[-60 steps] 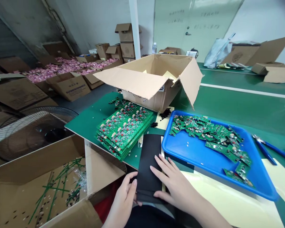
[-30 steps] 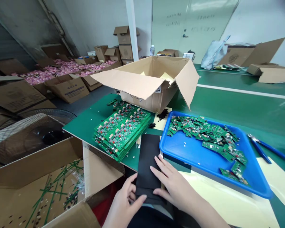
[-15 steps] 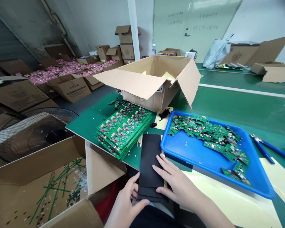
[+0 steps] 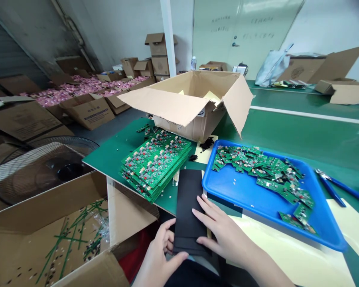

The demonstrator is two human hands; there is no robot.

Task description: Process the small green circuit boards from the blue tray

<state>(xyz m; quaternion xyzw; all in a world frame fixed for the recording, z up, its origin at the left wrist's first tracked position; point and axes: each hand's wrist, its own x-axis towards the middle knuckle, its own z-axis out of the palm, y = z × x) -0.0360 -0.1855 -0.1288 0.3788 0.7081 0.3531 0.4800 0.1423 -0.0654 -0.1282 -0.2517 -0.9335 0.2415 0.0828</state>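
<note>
A small stack of flat black strips (image 4: 189, 205) lies lengthwise at the table's near edge, their near ends slightly staggered. My right hand (image 4: 219, 227) rests on the strips' right side, fingers spread and flat. At the lower left corner is my left hand (image 4: 163, 247), its index finger by the long edge and its thumb apart at the near end; the other fingers curl partly out of sight. Left of the strips stands a stack of green circuit board panels (image 4: 155, 163). A blue tray (image 4: 239, 189) on the right holds many small circuit boards (image 4: 267, 165).
Blue-handled cutters (image 4: 332, 189) lie right of the tray. Behind the panels stands an open cardboard box (image 4: 179, 105). Small black parts (image 4: 207, 144) sit on yellow paper. A carton with green offcuts (image 4: 74, 235) is at lower left, near a fan (image 4: 48, 171). Yellow sheets (image 4: 287, 247) lie beneath the tray.
</note>
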